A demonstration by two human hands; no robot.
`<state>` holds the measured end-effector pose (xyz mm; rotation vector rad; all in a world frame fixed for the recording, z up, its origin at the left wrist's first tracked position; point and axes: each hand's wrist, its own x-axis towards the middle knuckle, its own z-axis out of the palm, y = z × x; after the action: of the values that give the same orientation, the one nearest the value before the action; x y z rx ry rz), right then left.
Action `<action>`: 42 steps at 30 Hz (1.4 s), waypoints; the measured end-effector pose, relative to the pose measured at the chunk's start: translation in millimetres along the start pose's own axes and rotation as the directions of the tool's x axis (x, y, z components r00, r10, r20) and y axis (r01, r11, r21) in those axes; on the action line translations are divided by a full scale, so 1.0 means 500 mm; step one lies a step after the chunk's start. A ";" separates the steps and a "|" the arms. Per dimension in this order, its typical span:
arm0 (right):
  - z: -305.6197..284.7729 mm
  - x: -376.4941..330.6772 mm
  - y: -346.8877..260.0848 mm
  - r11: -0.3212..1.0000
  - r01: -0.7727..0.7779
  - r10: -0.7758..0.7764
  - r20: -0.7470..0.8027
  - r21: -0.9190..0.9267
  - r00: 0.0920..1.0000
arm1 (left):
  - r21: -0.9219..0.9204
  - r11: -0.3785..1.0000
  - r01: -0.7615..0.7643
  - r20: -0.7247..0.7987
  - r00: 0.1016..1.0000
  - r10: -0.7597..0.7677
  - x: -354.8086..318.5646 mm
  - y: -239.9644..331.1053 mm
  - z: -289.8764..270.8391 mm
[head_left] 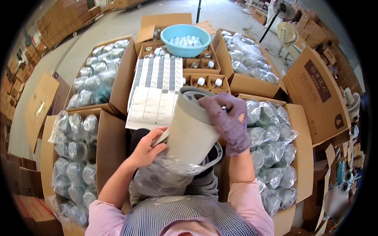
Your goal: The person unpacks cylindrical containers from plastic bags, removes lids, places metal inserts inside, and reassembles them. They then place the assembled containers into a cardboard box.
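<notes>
A large grey-beige cylindrical container (193,135) is tilted over my lap, its darker grey recessed end pointing up and away. A slim handle-like piece sticks out on its left side, and my bare left hand (147,149) is closed around that piece. My right hand (231,122), in a worn purple glove with a hole, grips the darker rim at the upper right; some of its fingertips are hidden over the edge. A crumpled clear plastic bag (161,177) hangs around the container's lower part. To the right of it a grey loop-shaped strip (215,157) curves out.
Open cartons of plastic-wrapped items stand left (104,133) and right (305,157). Ahead, printed label sheets (151,106) lie over a divided carton (226,84) of bottles with white caps. A blue basin (185,51) holds small white pieces. A fan (284,11) stands farther back.
</notes>
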<state>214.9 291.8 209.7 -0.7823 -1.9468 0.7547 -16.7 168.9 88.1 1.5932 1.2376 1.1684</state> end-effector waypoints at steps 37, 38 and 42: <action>0.285 0.227 0.320 -0.200 -0.207 -0.608 0.045 0.958 0.792 | -0.374 0.885 -0.278 -0.098 0.961 0.260 0.279 0.007 -0.126; 0.294 0.230 0.339 -0.211 -0.282 -0.634 0.088 0.936 0.769 | -0.310 0.900 -0.307 -0.115 0.952 0.285 0.287 0.000 -0.128; 0.241 0.213 0.289 0.421 -0.139 -0.024 0.164 0.896 0.986 | -0.357 0.909 -0.213 -0.200 0.969 0.148 0.301 0.010 -0.146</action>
<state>97.2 437.8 102.4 -0.0782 -1.2688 1.7533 -70.6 317.9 141.5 1.3590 0.9066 1.5827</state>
